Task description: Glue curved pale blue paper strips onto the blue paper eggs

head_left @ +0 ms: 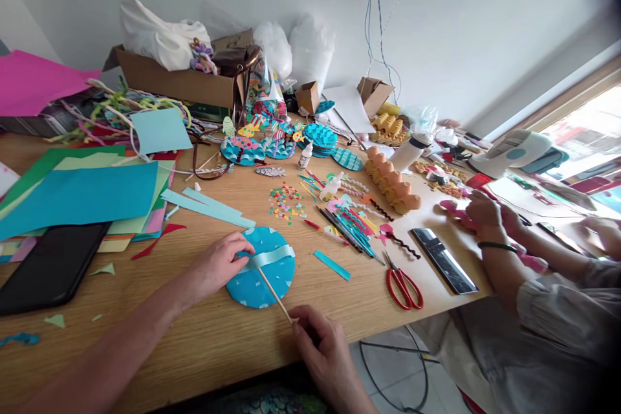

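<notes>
A round blue paper disc [252, 288] lies on the wooden table [213, 343] in front of me. A pale blue paper strip [272, 257] runs across its top. My left hand [218, 263] rests at the disc's left edge, its fingers closed on the end of the strip. My right hand [323, 346] is at the table's near edge, pinching the lower end of a thin wooden stick [274, 294] that slants up under the strip.
Red-handled scissors [403, 288], a teal strip [331, 264], pens and confetti lie to the right. Coloured paper sheets [82, 197] and a black tablet [48, 268] sit left. Boxes, bags and finished crafts crowd the back. Another person's hands [485, 210] work at the right.
</notes>
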`<state>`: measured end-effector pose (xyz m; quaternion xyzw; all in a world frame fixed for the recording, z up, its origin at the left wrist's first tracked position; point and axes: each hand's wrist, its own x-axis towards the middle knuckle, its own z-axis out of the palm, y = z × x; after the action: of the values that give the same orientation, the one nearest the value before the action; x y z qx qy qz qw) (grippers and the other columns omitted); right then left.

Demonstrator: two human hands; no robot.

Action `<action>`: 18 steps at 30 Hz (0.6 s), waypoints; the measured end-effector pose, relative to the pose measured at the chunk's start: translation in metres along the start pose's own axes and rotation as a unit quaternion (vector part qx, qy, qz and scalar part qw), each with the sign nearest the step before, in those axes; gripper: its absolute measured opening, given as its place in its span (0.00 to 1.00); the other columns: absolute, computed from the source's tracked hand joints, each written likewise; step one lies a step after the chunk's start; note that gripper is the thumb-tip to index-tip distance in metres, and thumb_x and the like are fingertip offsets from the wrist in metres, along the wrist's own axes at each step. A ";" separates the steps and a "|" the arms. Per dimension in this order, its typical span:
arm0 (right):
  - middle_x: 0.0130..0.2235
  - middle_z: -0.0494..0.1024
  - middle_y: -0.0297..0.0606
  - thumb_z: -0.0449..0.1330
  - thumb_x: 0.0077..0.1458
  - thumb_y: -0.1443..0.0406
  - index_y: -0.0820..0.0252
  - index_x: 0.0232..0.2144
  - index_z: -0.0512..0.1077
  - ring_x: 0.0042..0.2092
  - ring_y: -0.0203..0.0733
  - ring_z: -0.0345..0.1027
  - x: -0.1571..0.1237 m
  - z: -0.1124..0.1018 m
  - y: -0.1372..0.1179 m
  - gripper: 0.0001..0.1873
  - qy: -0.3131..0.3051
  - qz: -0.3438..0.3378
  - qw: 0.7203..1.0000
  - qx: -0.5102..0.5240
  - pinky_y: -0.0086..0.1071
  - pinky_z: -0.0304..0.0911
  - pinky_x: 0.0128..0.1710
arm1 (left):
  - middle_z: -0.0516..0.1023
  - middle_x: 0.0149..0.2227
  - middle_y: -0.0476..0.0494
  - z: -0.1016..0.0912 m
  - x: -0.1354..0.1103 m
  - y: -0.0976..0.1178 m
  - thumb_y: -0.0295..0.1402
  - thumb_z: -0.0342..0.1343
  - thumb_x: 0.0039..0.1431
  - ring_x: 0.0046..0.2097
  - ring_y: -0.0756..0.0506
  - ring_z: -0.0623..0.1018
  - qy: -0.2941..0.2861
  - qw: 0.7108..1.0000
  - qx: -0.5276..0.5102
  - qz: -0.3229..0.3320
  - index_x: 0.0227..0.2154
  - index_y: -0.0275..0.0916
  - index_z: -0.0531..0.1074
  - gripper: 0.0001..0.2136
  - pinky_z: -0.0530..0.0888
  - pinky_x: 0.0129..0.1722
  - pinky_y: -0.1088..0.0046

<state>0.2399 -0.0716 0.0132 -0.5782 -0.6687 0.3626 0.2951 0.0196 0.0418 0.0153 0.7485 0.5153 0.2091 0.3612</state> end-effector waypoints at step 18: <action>0.19 0.66 0.29 0.49 0.54 0.66 0.62 0.30 0.72 0.22 0.32 0.59 -0.009 -0.009 0.005 0.12 -0.003 -0.006 0.999 -0.036 0.23 0.54 0.23 | 0.68 0.26 0.51 -0.004 -0.002 0.004 0.33 0.45 0.48 0.29 0.48 0.68 -0.037 0.999 -0.015 -0.036 0.24 0.40 0.66 0.06 0.64 0.28 0.74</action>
<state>0.2517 -0.0792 0.0143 -0.5836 -0.6854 0.3384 0.2740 0.0182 0.0406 0.0208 0.7311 0.5253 0.1756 0.3984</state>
